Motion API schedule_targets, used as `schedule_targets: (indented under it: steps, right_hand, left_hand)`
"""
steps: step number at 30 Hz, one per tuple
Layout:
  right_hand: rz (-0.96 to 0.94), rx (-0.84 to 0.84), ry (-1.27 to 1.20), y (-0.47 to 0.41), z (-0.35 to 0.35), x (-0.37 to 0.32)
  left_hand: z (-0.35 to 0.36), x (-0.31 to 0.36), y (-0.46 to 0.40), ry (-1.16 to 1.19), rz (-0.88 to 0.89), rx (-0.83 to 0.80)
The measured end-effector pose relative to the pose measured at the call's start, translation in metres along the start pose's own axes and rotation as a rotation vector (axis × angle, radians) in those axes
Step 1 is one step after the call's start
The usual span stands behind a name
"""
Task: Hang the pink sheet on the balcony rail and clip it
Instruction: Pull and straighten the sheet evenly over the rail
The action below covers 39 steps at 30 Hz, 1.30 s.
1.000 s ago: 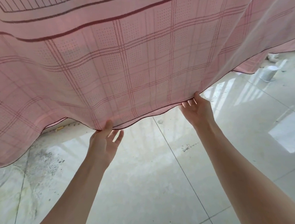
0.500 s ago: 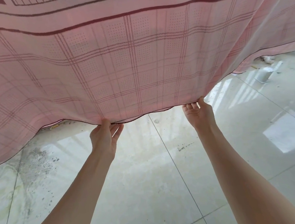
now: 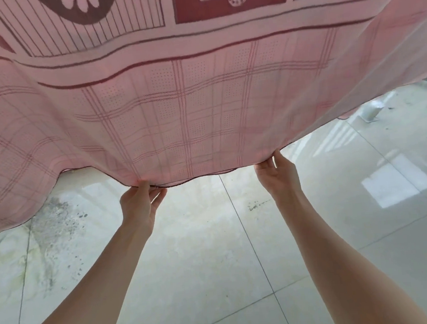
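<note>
The pink sheet [image 3: 202,106] fills the upper half of the view, spread wide and lifted off the floor, with a plaid border and dark red patterned squares along the top. My left hand [image 3: 140,205] pinches its dark-stitched lower hem left of centre. My right hand [image 3: 279,175] grips the same hem farther right, fingers curled over the edge. Both arms reach forward and up. The balcony rail and any clips are hidden behind the sheet.
Glossy pale floor tiles [image 3: 216,265] lie below, with a dirty stained patch [image 3: 50,227] at the left. A small white post base [image 3: 369,113] stands on the floor at the far right, beyond the sheet's edge.
The sheet's hem has dropped lower in view with both hands still on it, and the patterned squares at the sheet's top have come into sight.
</note>
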State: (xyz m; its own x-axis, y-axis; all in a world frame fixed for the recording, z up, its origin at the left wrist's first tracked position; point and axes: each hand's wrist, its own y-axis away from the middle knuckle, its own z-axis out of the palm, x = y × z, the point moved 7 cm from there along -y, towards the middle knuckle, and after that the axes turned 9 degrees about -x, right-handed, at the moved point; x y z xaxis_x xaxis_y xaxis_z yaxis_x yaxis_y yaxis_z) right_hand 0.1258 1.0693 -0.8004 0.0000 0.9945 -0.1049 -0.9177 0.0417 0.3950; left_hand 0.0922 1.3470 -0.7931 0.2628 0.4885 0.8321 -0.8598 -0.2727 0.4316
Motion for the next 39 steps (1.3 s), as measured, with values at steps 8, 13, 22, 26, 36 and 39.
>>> schedule_targets:
  steps: [8,13,22,26,36,39]
  right_hand:
    - [-0.127,0.109,0.189,0.025,0.012,-0.008]
    - [-0.095,0.241,0.478,0.035,0.020,-0.033]
    - [-0.043,0.231,0.535,0.028,-0.007,-0.057]
    - [0.131,0.048,0.736,-0.001,-0.006,-0.084]
    - [0.555,-0.311,0.883,-0.040,-0.014,-0.153]
    - [0.549,-0.322,0.793,-0.048,-0.001,-0.177]
  left_hand:
    - [-0.008,0.017,-0.018,0.005,-0.038,-0.065]
    - [-0.012,0.015,-0.017,0.020,-0.089,-0.071]
    - [0.034,-0.015,-0.017,0.345,-0.175,-0.077]
    - [0.132,-0.066,0.015,0.240,-0.298,-0.388]
    - [0.301,-0.161,0.054,0.048,0.023,-0.352]
    - [0.299,-0.164,0.056,0.153,0.076,-0.230]
